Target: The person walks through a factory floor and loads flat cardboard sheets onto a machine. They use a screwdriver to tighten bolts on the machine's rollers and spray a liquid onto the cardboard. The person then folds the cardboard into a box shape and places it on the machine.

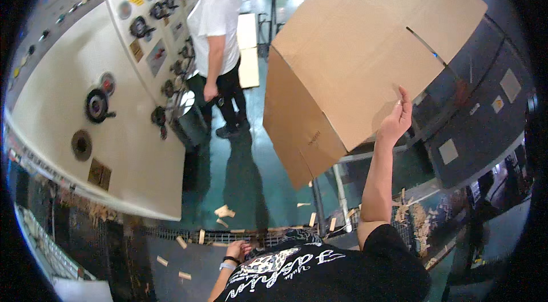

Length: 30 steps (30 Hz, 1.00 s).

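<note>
My right hand (396, 118) is raised at the end of an outstretched arm, its fingers against or just in front of the broad face of a large brown cardboard box (355, 49). The box is tilted, with slots cut between its flaps and small print on its side. Low in front of my body, my left hand (240, 250) is loosely bent, with bands at the wrist and nothing visible in it. Below the box, metal legs of a stand (342, 199) reach the floor.
A person in a white shirt (218, 23) stands by a pale machine panel (141, 165) with black handwheels at left. Dark machinery (475, 100) stands at right. Cardboard scraps (224, 211) lie on the green floor and around a metal grating (167, 233) near me.
</note>
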### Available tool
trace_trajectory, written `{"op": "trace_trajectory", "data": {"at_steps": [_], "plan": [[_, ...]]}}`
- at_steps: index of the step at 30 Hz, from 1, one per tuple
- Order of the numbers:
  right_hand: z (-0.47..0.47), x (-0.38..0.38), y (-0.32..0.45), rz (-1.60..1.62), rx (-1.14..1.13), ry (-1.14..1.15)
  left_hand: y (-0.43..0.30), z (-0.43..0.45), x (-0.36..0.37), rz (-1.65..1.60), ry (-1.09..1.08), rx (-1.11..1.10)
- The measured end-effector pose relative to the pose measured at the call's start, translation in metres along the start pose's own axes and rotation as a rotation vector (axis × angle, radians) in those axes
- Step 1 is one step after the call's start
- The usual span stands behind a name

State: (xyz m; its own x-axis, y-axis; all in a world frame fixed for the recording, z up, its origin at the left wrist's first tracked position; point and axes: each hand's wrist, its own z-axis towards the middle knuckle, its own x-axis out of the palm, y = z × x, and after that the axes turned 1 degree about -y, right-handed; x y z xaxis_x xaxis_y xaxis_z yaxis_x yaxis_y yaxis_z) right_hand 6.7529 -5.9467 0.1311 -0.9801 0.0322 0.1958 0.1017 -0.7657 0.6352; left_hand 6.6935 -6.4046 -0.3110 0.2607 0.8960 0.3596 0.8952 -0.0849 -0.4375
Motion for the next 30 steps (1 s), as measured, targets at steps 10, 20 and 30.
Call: {"op": "trace_trajectory", "data": {"at_steps": [10, 20, 30], "plan": [[0.103, 0.128, -0.084, -0.088, -0.239, -0.031, -0.211, 0.123, 0.057, 0.238, -0.099, 0.222], [0.205, 0.331, -0.222, 0.061, -0.189, 0.054, -0.225, 0.315, 0.053, 0.197, -0.033, 0.216], [0.266, 0.535, -0.346, -0.003, -0.258, 0.029, -0.371, 0.402, 0.084, 1.267, -0.258, 0.287]]}}
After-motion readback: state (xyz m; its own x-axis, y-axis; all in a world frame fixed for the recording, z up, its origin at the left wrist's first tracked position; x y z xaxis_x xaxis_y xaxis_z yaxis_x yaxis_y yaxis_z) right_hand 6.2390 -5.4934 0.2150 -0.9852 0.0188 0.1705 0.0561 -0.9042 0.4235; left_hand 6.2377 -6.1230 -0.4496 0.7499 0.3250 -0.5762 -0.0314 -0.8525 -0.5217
